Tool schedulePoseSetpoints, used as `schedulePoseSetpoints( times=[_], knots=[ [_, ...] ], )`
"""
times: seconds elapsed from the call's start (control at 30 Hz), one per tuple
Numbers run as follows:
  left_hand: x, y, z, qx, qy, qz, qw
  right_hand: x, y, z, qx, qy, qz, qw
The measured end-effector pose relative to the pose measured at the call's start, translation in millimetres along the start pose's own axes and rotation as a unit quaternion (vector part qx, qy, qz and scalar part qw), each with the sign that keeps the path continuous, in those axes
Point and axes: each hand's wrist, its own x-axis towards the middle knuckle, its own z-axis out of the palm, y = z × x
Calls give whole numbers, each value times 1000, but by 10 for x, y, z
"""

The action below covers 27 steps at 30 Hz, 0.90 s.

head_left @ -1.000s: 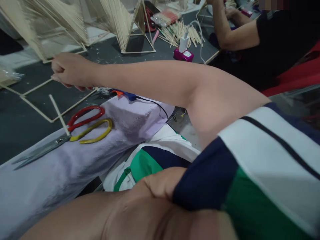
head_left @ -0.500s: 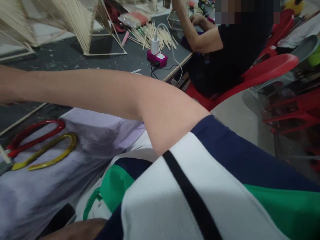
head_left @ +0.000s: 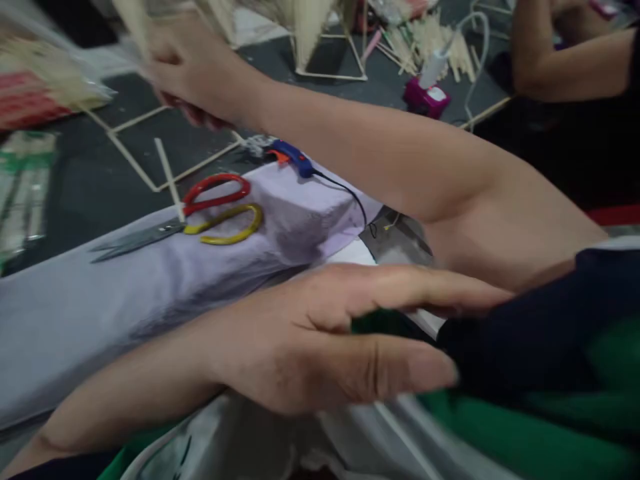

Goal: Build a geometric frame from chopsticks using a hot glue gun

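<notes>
My right hand [head_left: 193, 73] is at the upper left with its fingers curled round a pale, blurred part of a stick frame [head_left: 131, 160]; the exact grip is smeared by motion. The frame's thin wooden edges rest on the dark table. Low in the middle, my left hand [head_left: 310, 340] has its fingers stretched out and its thumb apart, its fingertips at the dark blue cloth of my clothing. Between my arms lie scissors [head_left: 173, 229] with one red and one yellow handle, on a lilac cloth [head_left: 100, 300]. A pale stick [head_left: 169, 175] touches them.
A blue glue gun [head_left: 297, 159] with a black cord lies under my right forearm. Packs of sticks [head_left: 27, 193] are at left. Farther back are another stick frame [head_left: 330, 77], loose sticks [head_left: 425, 43], a purple power socket [head_left: 427, 99] with a white plug, and a person's arm [head_left: 570, 73].
The view has swung left, so the scissors sit farther right and the glue gun shows. My right hand has come fully into view. My left hand has risen from the bottom edge to the middle.
</notes>
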Motion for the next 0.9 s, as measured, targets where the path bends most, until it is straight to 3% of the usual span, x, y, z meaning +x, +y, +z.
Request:
schedulePoseSetpoints(
  times=[0.07, 0.13, 0.17, 0.2, 0.23, 0.33, 0.4, 0.47, 0.57, 0.63, 0.77, 0.9],
  knots=[
    [-182, 24, -207, 35, 37, -72, 996, -70, 143, -30, -8, -17, -47, 999],
    [-352, -35, -503, 80, 183, -115, 973, -229, 280, -118, 8, 12, -63, 998],
    [-436, -97, -688, 126, 311, -137, 932, -317, 338, -171, -10, 26, -83, 996],
    [-521, -177, -892, 172, 395, -143, 891, -401, 389, -223, -48, 40, -84, 995],
    [-608, -273, -1105, 214, 443, -141, 859, -475, 434, -270, -104, 43, -69, 991],
    [-870, -621, -1683, 296, 497, -147, 803, -615, 558, -345, -197, 89, -14, 976],
    [-1001, -867, -1925, 299, 510, -169, 789, -655, 646, -334, -251, 118, 24, 961],
    [-1076, -1087, -2034, 293, 539, -176, 770, -677, 740, -288, -294, 79, 65, 950],
    [-1126, -1314, -2036, 321, 566, -194, 734, -704, 863, -205, -353, 14, 130, 926],
    [-1155, -1384, -2002, 345, 556, -205, 728, -715, 926, -158, -383, 4, 155, 911],
    [-1181, -1370, -1957, 411, 476, -260, 733, -687, 1022, -98, -416, -22, 180, 891],
    [-1028, -1291, -1972, 447, 362, -381, 724, -611, 1056, -109, -417, -72, 183, 887]
  ],
)
